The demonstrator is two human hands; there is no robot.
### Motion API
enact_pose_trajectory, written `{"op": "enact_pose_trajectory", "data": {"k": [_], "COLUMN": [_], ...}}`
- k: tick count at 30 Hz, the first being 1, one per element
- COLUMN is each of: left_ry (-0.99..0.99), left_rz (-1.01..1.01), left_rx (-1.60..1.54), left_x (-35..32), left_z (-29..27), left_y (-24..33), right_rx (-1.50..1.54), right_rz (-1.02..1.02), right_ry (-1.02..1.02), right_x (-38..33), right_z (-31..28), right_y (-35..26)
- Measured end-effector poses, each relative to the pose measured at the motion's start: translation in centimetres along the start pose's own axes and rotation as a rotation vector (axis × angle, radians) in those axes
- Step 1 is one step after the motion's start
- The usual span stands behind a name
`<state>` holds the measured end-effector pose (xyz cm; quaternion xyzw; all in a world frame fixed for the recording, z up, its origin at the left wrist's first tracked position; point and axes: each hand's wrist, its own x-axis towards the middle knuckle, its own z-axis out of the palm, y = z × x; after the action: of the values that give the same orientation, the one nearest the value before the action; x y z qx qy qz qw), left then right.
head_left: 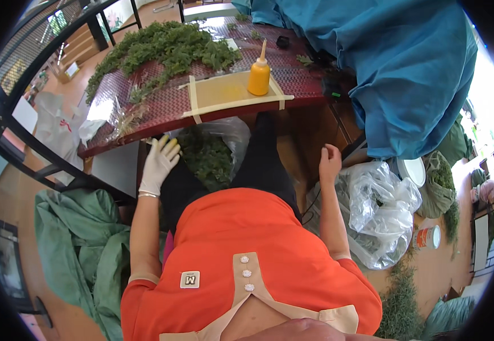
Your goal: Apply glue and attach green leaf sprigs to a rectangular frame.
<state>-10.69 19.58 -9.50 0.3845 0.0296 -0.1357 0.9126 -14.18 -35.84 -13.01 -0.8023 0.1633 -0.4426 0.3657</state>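
Beside the counter [305, 85], with gloved left hand [162, 159] spread and empty, right hand [330, 161] slackly curled, seemingly empty: best lift greenery [167, 48] gently, without smearing yellow from fingertips [174, 142].

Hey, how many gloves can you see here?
1: a white, yellow-stained glove on your left hand. Your right hand looks bare. Others may be hidden.

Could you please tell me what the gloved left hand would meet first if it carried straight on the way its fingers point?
Most likely the front edge of the red table, just ahead of the left hand in the picture; depth is unclear, so it might instead pass beneath the tabletop.
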Motion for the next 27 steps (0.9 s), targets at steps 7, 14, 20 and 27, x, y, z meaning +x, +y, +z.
{"op": "enact_pose_trajectory", "data": {"k": [7, 14, 20, 27], "left_ry": [0.329, 0.347, 0.318, 0.366], "left_rz": [0.076, 0.134, 0.242, 0.279], "left_rx": [-0.189, -0.344, -0.383, -0.412], "left_x": [2.5, 6.0, 5.8, 5.8], "left_z": [4.1, 1.0, 1.0, 1.4], "left_y": [2.5, 4.4, 4.1, 4.3], "right_rx": [0.889, 1.306, 1.710, 1.525], "right_rz": [0.943, 1.197, 0.901, 1.132], "right_ry": [-0.596, -0.330, -0.097, -0.056], "right_x": [4.5, 11.8, 13.6, 15.3], "right_z": [7.4, 14.6, 16.1, 14.3], "right_y": [-2.1, -3.3, -2.3, -4.4]}}
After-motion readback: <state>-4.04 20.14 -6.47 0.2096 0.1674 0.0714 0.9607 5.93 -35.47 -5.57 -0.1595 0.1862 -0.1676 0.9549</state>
